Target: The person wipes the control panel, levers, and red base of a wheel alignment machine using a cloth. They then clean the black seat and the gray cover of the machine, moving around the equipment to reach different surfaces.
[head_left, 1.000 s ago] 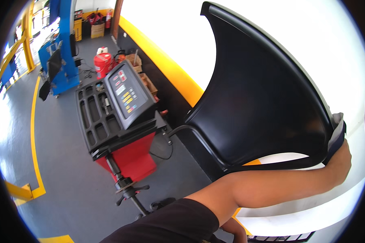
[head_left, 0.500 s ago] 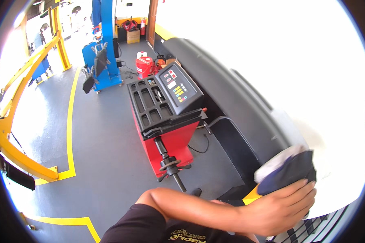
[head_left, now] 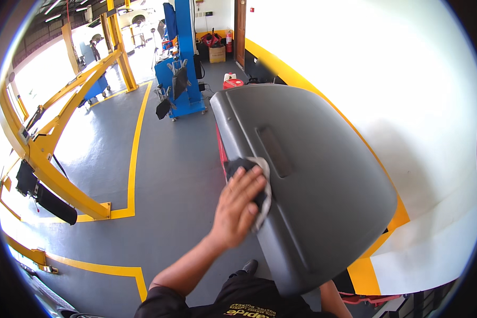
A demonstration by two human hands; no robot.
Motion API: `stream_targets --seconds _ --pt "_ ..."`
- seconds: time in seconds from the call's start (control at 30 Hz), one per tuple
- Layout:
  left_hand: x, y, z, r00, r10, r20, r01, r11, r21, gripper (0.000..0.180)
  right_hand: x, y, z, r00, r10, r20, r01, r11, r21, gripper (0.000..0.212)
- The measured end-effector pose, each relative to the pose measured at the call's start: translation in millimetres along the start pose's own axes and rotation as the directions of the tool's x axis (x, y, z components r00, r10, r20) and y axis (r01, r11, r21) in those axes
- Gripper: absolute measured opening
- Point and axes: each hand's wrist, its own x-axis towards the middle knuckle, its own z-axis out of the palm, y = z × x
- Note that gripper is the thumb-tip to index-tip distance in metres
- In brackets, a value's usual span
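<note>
My left hand (head_left: 236, 204) presses a folded dark and whitish cloth (head_left: 265, 199) against the near left edge of a large dark grey curved hood (head_left: 328, 180). Its fingers lie over the cloth, pointing away from me. The broad outer face of the hood is turned toward me, with a long recessed slot in it. At the lower edge my right forearm (head_left: 333, 301) reaches up behind the hood, which hides that hand. Only a red strip of the machine body (head_left: 221, 146) shows beside the hood; the panel and tray are covered.
A yellow lift (head_left: 69, 185) stands to the left, inside yellow floor lines. Further ahead is a blue post (head_left: 188, 58) with a blue wheeled unit and dark attachments. Behind the hood a red bucket (head_left: 232, 83) shows. A white and yellow wall (head_left: 350, 111) runs along the right.
The hood now shows its broad outer face and hides the machine's panel, tray and shaft. My left hand and cloth have moved from the far right to the hood's left edge. The view has shifted.
</note>
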Motion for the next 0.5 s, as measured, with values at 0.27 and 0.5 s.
stream_targets --seconds 0.27,0.5 --pt "139.7 -143.9 -13.4 0.982 -0.095 0.160 0.027 0.925 0.380 0.049 -95.9 76.1 59.8 0.940 0.297 0.166 -0.337 0.878 0.340 0.048" --pt "185.0 -177.5 -13.4 0.961 -0.166 0.223 -0.014 0.772 0.636 0.044 -177.8 157.9 130.3 0.866 0.475 0.159 -0.481 0.702 0.525 0.044"
